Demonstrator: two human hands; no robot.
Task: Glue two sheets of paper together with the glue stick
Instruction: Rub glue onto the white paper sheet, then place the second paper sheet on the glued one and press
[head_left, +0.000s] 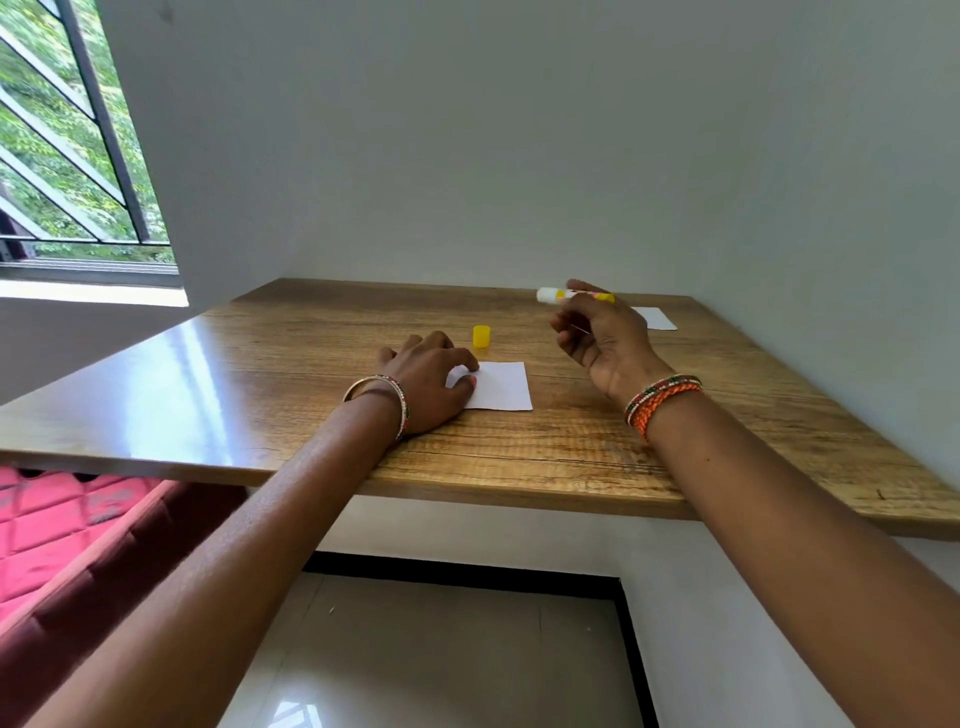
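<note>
Head view first: my right hand (597, 338) is raised above the counter (260, 364), fingers curled round the glue stick (574, 296), which lies roughly level with its white end pointing left. My left hand (431, 384) rests on the counter with fingertips and thumb pressing down the left edge of the near sheet of paper (501, 387), pinning it flat rather than gripping it.

Just beyond that sheet, standing apart from it, is the yellow cap (481, 336), so the stick is already uncapped. The second sheet (657, 318) lies well apart toward the far right of the counter, partly hidden behind my right hand. A window (78, 156) sits off to the left, with a red quilted bed (52, 530) below the counter edge.

I judge the step in hand to be applying glue: the paper is held, the stick is ready, but nothing shows glue on the sheet yet. Next I'd need to tip the white end down onto the pinned sheet and stroke across it while my left hand stops the paper sliding, then fetch the far sheet and lay it on squarely.
</note>
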